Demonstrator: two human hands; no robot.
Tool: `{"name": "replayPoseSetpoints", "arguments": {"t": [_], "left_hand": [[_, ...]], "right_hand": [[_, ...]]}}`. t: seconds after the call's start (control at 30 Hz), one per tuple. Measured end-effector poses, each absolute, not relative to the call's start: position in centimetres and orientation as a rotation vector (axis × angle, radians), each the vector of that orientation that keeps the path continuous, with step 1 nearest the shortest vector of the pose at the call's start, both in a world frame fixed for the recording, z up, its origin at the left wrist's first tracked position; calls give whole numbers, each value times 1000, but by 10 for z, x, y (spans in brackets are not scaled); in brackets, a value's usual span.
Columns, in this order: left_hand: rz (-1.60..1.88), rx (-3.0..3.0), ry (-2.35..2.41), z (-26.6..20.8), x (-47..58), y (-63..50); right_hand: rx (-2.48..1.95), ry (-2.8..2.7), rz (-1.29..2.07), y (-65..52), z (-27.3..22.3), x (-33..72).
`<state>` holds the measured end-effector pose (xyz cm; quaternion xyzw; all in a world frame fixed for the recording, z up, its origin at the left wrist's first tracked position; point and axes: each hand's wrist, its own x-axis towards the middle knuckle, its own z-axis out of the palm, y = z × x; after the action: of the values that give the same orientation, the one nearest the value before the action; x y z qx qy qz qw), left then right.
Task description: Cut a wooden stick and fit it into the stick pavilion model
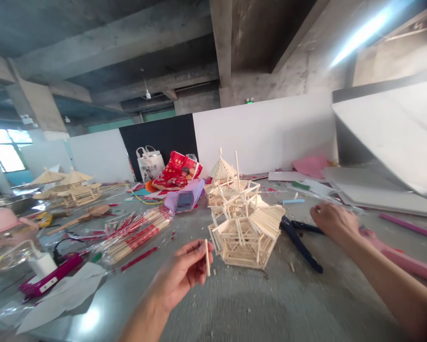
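My left hand (185, 268) pinches a short pale wooden stick (208, 259) upright between thumb and fingers. Just right of it stands a small pavilion model (247, 232) built of thin wooden sticks, with hexagonal frames and one slatted roof panel (266, 220). A single stick (236, 166) rises from it. My right hand (334, 221) is over the table on the far right, fingers curled down; whatever they hold, if anything, is hidden. Dark-handled pliers (300, 244) lie between that hand and the model.
Bagged stick bundles (138, 232) and a purple power strip (51, 275) lie left. Finished stick pavilions (74, 187) stand farther back. A red bag (177, 171) is behind, and white boards (370, 187) lean and lie at right. A light-blue stick (293, 201) lies near my right hand.
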<state>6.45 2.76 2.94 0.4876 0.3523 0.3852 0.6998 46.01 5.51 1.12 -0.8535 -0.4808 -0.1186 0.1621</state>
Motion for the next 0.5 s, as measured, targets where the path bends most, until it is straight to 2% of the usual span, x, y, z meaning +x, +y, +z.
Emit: {"name": "replayPoseSetpoints", "arguments": {"t": [0.17,0.5], "left_hand": [[857,1104,698,38,90,11],[844,1120,774,24,108,3]], "right_hand": [[-2359,-1294,-438,50,20,457],[-2205,-1339,-507,48,29,448]]}}
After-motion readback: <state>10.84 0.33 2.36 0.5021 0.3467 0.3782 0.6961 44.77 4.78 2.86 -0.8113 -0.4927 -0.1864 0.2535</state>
